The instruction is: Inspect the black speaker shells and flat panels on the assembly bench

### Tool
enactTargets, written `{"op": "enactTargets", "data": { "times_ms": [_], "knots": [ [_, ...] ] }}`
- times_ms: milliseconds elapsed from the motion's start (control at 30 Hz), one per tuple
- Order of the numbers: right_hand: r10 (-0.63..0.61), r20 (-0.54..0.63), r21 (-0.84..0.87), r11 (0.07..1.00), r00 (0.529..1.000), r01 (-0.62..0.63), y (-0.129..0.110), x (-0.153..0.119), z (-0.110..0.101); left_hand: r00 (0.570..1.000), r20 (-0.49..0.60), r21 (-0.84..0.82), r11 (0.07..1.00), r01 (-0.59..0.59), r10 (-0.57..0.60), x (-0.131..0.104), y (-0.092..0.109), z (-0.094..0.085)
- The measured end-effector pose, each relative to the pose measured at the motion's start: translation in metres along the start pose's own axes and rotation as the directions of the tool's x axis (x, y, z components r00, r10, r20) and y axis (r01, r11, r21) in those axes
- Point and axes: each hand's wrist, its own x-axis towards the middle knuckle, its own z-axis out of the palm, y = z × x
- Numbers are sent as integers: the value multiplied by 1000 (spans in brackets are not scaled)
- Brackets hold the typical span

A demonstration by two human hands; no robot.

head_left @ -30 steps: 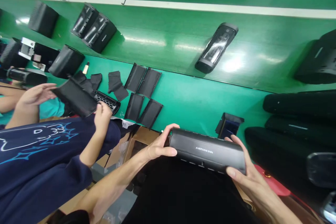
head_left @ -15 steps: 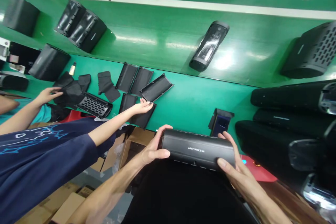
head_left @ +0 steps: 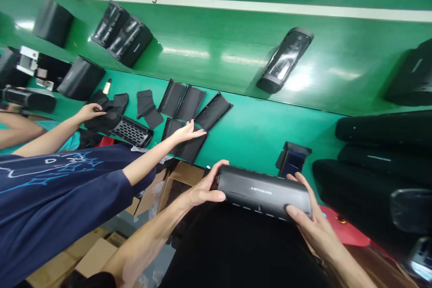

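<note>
Both sets of fingers clamp the ends of a black speaker (head_left: 265,192): left hand (head_left: 202,189) has thumb on the near face and fingers curled over the top of the left end, right hand (head_left: 308,220) has thumb pressed on the near right corner, fingers wrapped behind the right end. Speaker is held level in the air, just off the near edge of the green surface (head_left: 256,126), above a dark lap, logo on its front face reading upside down.

Just beyond it on the surface stands a small black stand (head_left: 292,158). At right, long black speakers (head_left: 381,162) lie stacked. Farther back on the glossy belt lies a speaker frame (head_left: 285,60), and two more housings (head_left: 123,40) at upper left.

Co-worker in a navy sleeve (head_left: 60,198) at left: one hand (head_left: 187,132) open, fingers spread flat over a group of black panels (head_left: 189,108); other hand (head_left: 89,111) rests on black cloth pieces (head_left: 111,108) beside a grille (head_left: 133,131). Cardboard boxes (head_left: 175,180) sit below the surface edge.
</note>
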Motion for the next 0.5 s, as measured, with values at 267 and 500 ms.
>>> {"op": "enactTargets", "data": {
  "times_ms": [267,500],
  "knots": [
    [103,31,-73,992,994,-101,-16,-3,-6,996,-86,19,999,-34,35,-8,7,15],
    [86,-24,-55,995,996,-87,-18,0,-6,1000,-25,122,992,18,-15,-8,20,9]
  ]
}}
